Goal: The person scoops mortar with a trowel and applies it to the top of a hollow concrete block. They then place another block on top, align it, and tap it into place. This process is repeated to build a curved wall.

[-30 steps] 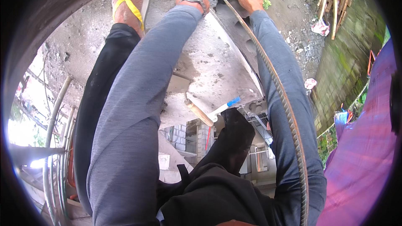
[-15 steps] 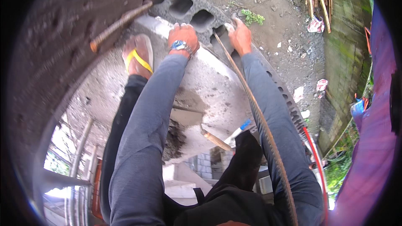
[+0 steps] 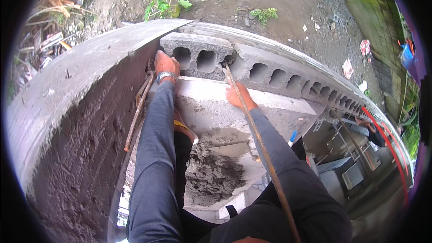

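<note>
A grey concrete hollow block (image 3: pixel 195 41) with square holes lies at the left end of a course of similar blocks (image 3: pixel 270 65). My left hand (image 3: pixel 166 64), with a metal watch at the wrist, is closed around its left end, beside the rough wall. At its lower right corner my right hand (image 3: pixel 238 95) has its fingers bent against the block. A long rusty steel bar (image 3: pixel 261 148) runs up from below, passing in front of my right hand to the joint between the blocks. Parts of my fingers are hidden behind the block and the bar.
Wet mortar (image 3: pixel 211 177) lies below my arms with a flat trowel (image 3: pixel 229 149) on it. A shorter rusty bar (image 3: pixel 137 117) leans by the rough wall (image 3: pixel 76 130) at left. A red hose (image 3: pixel 391 148) hangs at right. Beyond the blocks lies dirt ground (image 3: pixel 229 0).
The view has swung, showing more of the wall and block course. My left hand has moved from the block's near edge to its left end; my right hand sits lower, by its right corner.
</note>
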{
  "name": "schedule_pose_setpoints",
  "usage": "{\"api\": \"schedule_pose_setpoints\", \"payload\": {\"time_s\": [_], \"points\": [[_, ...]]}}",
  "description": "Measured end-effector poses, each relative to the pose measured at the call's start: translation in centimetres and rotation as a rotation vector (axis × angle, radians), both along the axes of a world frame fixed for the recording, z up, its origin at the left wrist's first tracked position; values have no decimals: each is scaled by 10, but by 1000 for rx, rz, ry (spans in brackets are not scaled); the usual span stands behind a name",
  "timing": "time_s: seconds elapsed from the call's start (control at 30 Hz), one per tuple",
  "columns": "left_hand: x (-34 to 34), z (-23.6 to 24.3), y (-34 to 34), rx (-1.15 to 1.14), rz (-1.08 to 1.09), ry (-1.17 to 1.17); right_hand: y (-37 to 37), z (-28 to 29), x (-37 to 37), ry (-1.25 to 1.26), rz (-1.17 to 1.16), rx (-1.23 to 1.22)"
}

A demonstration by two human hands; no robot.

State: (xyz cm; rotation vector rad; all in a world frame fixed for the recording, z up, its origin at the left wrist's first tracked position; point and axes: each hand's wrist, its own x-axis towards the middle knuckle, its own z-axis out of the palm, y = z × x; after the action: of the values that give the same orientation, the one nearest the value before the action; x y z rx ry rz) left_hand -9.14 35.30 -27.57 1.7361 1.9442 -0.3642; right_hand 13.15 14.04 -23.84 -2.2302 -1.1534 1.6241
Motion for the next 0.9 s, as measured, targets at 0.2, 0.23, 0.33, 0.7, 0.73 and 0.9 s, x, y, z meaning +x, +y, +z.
{"api": "schedule_pose_setpoints", "payload": {"time_s": [0.2,0.23,0.33,0.7,0.73,0.9], "points": [[-1,-4,9,-173,49,18,29,-24,-34,-45,-120,-223],[-4,-9,10,-165,43,7,27,-31,-34,-65,-119,-218],[-26,-34,13,-152,-27,-6,25,-58,-44,-150,-88,-155],[-36,-52,8,2,-155,-113,0,-74,-19,-362,117,92],[-36,-48,15,-69,-112,-109,-2,-74,-21,-349,123,135],[-37,-46,10,-70,-178,-86,-18,-94,-13,-263,223,99]]}}
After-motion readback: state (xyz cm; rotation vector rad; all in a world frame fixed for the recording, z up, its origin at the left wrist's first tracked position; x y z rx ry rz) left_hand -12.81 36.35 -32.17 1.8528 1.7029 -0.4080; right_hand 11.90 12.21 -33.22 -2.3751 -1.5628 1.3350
